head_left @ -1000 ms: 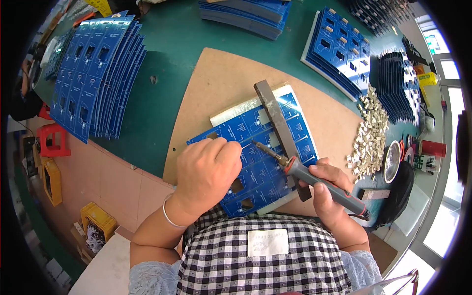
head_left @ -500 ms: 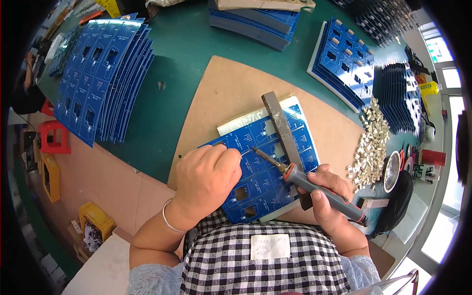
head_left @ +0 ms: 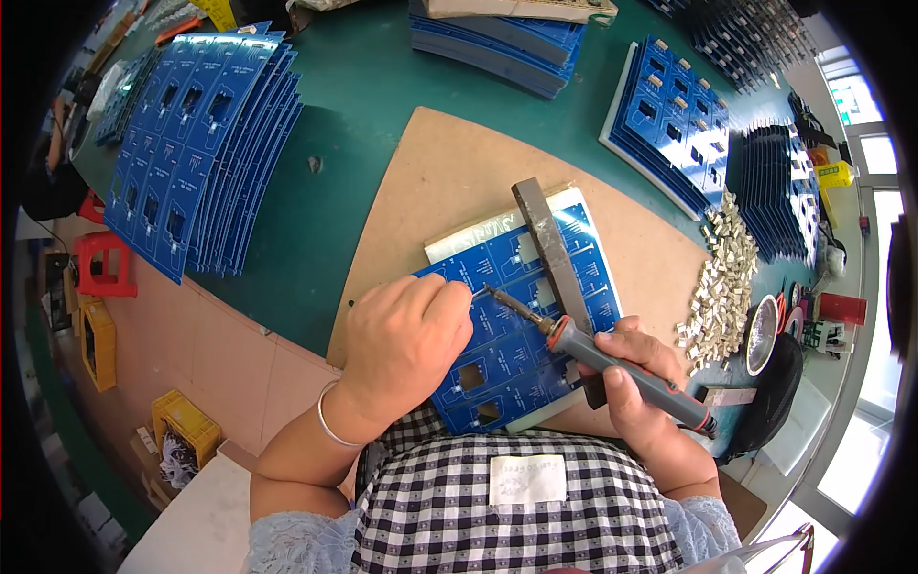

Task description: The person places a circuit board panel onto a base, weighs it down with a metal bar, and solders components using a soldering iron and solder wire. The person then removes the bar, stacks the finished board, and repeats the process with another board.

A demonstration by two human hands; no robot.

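A blue circuit board panel (head_left: 497,356) with square cut-outs lies tilted on a white pad in front of me. Across it rests a dark metal bar (head_left: 555,251). My right hand (head_left: 643,368) grips a grey soldering iron (head_left: 622,368) by its handle, its tip pointing up and left, close to the board's surface. My left hand (head_left: 406,335) is closed over the board's left side, fingers pinched on a thin solder wire, of which only a short end shows near the iron's tip. The rest of the wire is hidden by the hand.
A brown board (head_left: 459,158) lies under the work on the green table (head_left: 349,105). Loose small metal connectors (head_left: 717,287) are heaped at right. Stacks of blue boards (head_left: 201,143) stand at left, back and right. A round dish (head_left: 762,333) sits beyond the heap.
The iron's tip has shifted slightly left and up, nearer my left fingers. My left hand has moved a little to the right. The bar and board stay nearly in place.
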